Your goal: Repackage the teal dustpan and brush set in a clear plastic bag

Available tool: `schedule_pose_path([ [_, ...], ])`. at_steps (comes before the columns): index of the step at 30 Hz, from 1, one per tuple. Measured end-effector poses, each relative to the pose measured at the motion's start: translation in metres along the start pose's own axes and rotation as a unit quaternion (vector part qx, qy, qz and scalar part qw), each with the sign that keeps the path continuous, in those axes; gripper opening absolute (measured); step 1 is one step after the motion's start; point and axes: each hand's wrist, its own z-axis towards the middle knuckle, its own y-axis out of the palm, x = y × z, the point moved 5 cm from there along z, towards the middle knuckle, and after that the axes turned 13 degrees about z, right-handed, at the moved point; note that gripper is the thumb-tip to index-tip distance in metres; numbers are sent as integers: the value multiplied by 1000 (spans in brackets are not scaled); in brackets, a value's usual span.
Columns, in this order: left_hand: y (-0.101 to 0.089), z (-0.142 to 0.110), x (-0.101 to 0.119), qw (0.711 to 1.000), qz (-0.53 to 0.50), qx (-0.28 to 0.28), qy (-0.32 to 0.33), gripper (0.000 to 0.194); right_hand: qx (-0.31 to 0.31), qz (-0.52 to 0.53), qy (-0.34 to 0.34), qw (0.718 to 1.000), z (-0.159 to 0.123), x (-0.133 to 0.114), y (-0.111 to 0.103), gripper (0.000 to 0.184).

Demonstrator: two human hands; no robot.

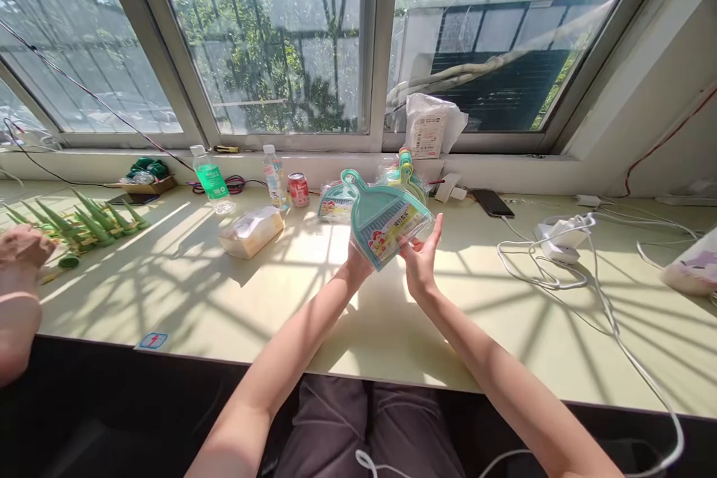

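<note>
Above the table I hold a small turquoise dustpan [386, 210] with a brush in it, in clear wrapping with a printed label. My left hand [360, 258] grips its lower left side, most of the fingers hidden behind it. At the lower right edge, my right hand [421, 258] has its fingers on the wrapping and its thumb pointing up. Just behind lie more wrapped dustpans, a turquoise one [334, 208] at the left and a yellow-green one [413, 178] at the right.
Left of the dustpans stand a red can [299, 190], two bottles [213, 181] and a tissue pack [252, 231]. A phone [493, 203] and a charger with white cables [563, 239] lie right. Another person's hand [25, 245] rests by green spiky pieces [84, 222].
</note>
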Motion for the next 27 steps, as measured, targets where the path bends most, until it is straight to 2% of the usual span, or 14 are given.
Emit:
schedule_pose_path([
  [2,-4,-2,4,1000,-14,22,-17,78,9,-1,8,1000,4,3,-5,150],
  [4,-6,-3,6,999,-15,19,-31,79,1,1,20,1000,8,6,-7,152],
  [8,3,-5,1,996,39,-69,-31,57,-31,2,27,999,11,4,-3,152],
  [11,8,-5,-5,991,80,-108,-10,51,-19,4,-2,1000,12,0,0,151],
  [13,7,-4,-4,990,84,-110,18,59,8,7,-18,1000,13,1,-3,145],
  [16,-1,-2,-4,988,95,-114,35,87,65,13,-23,998,18,6,-13,136],
  [17,-3,-1,-5,987,111,-112,42,90,80,17,-23,996,19,8,-16,133],
  [23,-15,6,-13,949,268,0,165,59,116,9,-3,993,20,11,-24,126],
  [25,-17,6,-14,940,286,30,181,53,109,-1,3,994,18,12,-23,125],
  [27,-19,7,-15,936,305,46,169,51,104,-14,6,994,18,14,-23,127],
])
